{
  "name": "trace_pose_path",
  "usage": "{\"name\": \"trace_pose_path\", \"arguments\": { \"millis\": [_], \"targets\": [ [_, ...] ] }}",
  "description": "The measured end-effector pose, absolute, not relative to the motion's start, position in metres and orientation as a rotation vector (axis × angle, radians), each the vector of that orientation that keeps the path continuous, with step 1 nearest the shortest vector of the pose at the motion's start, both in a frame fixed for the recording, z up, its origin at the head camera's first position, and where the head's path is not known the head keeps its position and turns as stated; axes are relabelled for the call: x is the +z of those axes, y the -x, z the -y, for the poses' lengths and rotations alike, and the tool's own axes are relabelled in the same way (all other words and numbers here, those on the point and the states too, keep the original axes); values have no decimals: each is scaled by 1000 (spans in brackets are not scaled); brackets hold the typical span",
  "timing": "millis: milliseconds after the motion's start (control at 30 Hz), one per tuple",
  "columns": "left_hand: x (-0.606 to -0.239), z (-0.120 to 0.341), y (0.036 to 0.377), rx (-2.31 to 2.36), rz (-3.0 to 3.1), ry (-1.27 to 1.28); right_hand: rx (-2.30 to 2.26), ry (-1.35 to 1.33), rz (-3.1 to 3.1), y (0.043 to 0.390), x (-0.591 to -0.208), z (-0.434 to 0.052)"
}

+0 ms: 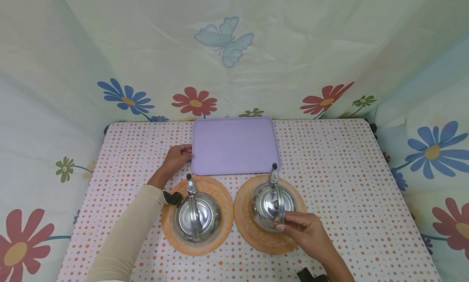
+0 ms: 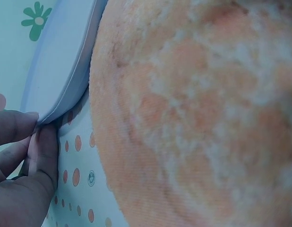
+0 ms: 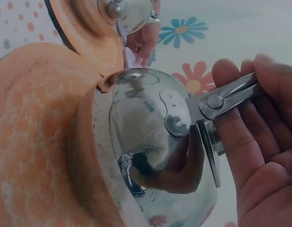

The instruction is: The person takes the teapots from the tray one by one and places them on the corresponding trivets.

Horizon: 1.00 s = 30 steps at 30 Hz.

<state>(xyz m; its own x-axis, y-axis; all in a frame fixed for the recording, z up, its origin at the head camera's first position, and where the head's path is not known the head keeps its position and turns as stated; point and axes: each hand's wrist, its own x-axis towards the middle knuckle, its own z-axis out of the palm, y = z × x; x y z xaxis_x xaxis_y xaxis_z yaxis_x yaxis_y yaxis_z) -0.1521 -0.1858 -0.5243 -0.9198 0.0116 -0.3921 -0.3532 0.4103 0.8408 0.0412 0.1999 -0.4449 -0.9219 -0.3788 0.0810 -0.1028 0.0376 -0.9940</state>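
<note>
On the dotted tablecloth (image 1: 329,172) we note both kettles on their orange mats, none yet on the tray (image 1: 234,145): our right hand (image 1: 305,231) grasps the right kettle (image 1: 272,202) handle, our left hand (image 1: 176,158) pinches the tray edge.

Cream long sleeve (image 1: 124,237) on left arm, black wrist strap (image 1: 171,197)

Tray (image 1: 234,145) behind two mats (image 1: 198,217), kettle (image 1: 197,217) on each
</note>
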Motion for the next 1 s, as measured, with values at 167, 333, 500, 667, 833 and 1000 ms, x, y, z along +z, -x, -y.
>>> {"name": "trace_pose_path", "arguments": {
  "millis": [167,333,500,667,833,1000],
  "targets": [
    [-523,184,153,1498,-2332,301,-1999,525,-2059,-39,-449,-203],
    [-521,183,154,1489,-2327,318,-2031,562,-2000,-38,-453,-205],
    [-522,184,153,1479,-2342,317,-2049,598,-1956,-37,-455,-207],
    [-523,187,151,1488,-2341,321,-2019,613,-1945,-35,-454,-207],
    [-525,186,152,1520,-2326,303,-1965,592,-1958,-34,-452,-209],
    [-527,184,154,1506,-2327,336,-1954,584,-1952,-33,-450,-212]
  ]
}}
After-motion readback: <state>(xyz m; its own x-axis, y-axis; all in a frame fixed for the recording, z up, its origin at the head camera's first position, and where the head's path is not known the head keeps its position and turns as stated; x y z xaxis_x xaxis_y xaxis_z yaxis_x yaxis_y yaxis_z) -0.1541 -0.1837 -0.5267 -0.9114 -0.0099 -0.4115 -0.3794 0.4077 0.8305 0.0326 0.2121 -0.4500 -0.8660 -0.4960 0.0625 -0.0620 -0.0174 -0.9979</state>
